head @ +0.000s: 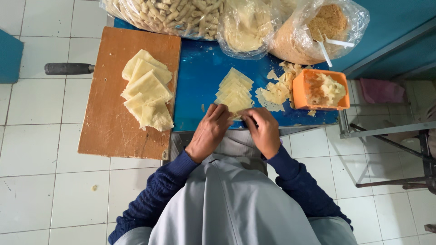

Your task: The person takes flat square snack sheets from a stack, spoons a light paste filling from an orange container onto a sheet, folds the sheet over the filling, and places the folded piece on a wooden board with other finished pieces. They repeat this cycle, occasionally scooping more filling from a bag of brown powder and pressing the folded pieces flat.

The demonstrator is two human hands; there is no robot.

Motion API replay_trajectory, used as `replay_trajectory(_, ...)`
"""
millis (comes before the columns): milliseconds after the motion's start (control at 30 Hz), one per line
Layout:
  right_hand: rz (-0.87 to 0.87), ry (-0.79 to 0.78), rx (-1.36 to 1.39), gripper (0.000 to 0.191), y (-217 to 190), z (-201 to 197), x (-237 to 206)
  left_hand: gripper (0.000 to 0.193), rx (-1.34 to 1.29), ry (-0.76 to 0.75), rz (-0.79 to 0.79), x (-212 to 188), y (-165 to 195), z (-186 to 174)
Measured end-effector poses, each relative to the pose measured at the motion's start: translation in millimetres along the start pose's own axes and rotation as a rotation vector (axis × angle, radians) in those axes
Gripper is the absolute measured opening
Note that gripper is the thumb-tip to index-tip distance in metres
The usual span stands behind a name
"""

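A small blue table [200, 77] stands on a floor of pale square tiles [41, 136] with grey joints. Right of the table, a teal wall or panel [399, 27] runs along the upper corner, with a pink cloth [381, 90] low beside it. A grey metal frame with dark bars [390, 136] sits just right of the table's near edge. Left of the table, another teal surface [9, 56] shows at the edge. The light is soft and even.

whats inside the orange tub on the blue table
The orange tub holds a pale, crumbly, lumpy filling heaped toward its right side, with smears on the inner walls. The heap covers the tub's bottom, so what lies beneath cannot be seen.
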State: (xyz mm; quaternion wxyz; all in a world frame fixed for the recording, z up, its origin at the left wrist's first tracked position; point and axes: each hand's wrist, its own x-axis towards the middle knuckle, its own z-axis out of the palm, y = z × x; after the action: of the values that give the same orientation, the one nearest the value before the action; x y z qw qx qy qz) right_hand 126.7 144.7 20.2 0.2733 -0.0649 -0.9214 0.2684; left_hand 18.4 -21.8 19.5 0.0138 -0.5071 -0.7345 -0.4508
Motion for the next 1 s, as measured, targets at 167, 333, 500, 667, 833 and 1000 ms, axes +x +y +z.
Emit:
replay_trajectory(167,0.105,-0.040,0.024,0.010,1.0,3.4,14.2,0.014,0.089,0.030,-0.015,12.7,-6.6,1.8)
replay_trajectory(333,-0.001,-0.005,-0.002,0.015,-3.2,4.1,14.7,0.029,0.030,0.000,-0.003,19.2,-10.3,2.1)
replay_trajectory(500,-0.097,-0.012,-0.046,0.019,-6.7,2.1,11.9,0.019,-0.024,0.002,-0.040,17.7,-8.1,1.5)
replay_trajectory(667,-0.213,-0.036,-0.064,0.020,-7.2,-2.2,10.9,0.014,-0.072,-0.064,-0.045,13.3,-7.0,-1.1)
replay_trajectory(833,-0.245,-0.088,-0.079,0.017,-0.2,-3.9,15.6,0.012,-0.154,-0.030,-0.024,14.2,-11.2,0.9)
replay_trajectory(1000,-0.252,-0.145,-0.008,0.012,9.6,-3.6,21.4,0.005,-0.183,-0.063,-0.060,17.2,-18.6,0.4)
